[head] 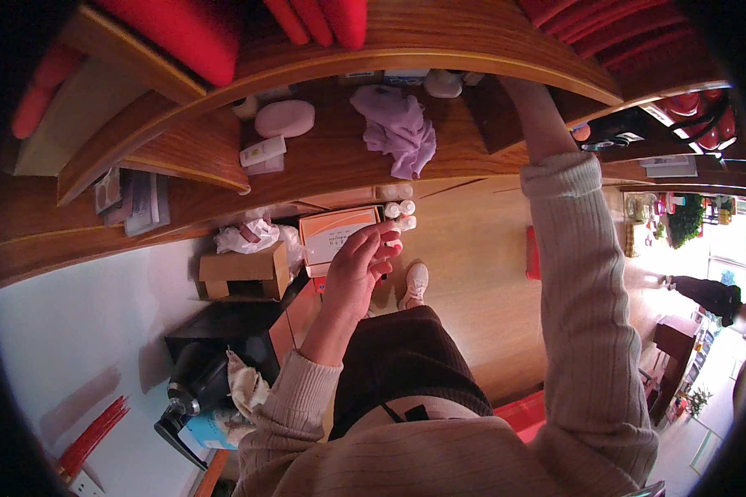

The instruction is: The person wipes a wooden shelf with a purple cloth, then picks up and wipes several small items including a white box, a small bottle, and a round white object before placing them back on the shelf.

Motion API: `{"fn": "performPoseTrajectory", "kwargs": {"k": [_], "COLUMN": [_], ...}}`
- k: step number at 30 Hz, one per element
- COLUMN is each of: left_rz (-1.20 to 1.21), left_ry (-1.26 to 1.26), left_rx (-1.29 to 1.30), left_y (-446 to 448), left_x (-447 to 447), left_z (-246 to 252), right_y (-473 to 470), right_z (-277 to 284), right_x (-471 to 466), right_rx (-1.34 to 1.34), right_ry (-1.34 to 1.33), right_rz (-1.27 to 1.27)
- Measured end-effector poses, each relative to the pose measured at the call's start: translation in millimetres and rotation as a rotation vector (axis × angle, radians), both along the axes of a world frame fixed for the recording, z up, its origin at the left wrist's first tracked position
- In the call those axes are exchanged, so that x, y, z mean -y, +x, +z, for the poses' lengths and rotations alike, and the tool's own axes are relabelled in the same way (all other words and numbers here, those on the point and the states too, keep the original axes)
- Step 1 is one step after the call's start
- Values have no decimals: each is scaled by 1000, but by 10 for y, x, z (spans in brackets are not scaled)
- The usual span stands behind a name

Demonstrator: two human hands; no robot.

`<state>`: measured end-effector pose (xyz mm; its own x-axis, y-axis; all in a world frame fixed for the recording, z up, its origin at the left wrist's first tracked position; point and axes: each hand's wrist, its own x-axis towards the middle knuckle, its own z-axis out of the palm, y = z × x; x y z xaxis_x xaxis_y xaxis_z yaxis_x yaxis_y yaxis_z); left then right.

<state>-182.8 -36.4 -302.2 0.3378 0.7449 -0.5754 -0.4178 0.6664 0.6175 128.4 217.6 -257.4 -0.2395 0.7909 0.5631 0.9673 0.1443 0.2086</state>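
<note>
My left hand (362, 266) hangs below the shelf with loosely bent fingers apart and nothing in it. Beneath it in view are an orange-and-white box (337, 235) and several white bottles (405, 214) on the floor. My right forearm (538, 115) reaches up into a wooden shelf compartment. The hand itself is hidden behind the upper board (435, 60), so what it touches cannot be seen. Left of that arm, a crumpled lilac cloth (399, 127) lies on the shelf, partly over its front edge. Farther left are a pale pink oval case (285, 118) and a small white box (263, 151).
Red items (336, 22) fill the upper shelf. An open cardboard box (245, 271) with plastic bags stands by a black cabinet (224, 323) at left. A red object (533, 253) lies on the floor. Another person (709, 295) is far right, near bright windows.
</note>
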Motion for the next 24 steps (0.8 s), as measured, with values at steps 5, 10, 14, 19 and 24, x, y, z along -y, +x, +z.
{"fn": "performPoseTrajectory", "kwargs": {"k": [5, 10, 14, 19, 24], "left_rz": [0, 14, 9, 28, 18], "left_ry": [3, 3, 0, -14, -5], "left_rx": [10, 16, 11, 7, -5], "left_y": [6, 16, 9, -18, 4], "left_x": [-10, -3, 4, 5, 33], "left_z": [13, 15, 4, -4, -3], "right_y": [11, 22, 22, 20, 39], "right_z": [4, 2, -3, -5, -41], "right_x": [13, 16, 28, 35, 51], "right_rx": [2, 8, 6, 5, -1], "right_ry": [6, 9, 9, 17, 29], "right_rz": [3, -1, -1, -6, -7]}}
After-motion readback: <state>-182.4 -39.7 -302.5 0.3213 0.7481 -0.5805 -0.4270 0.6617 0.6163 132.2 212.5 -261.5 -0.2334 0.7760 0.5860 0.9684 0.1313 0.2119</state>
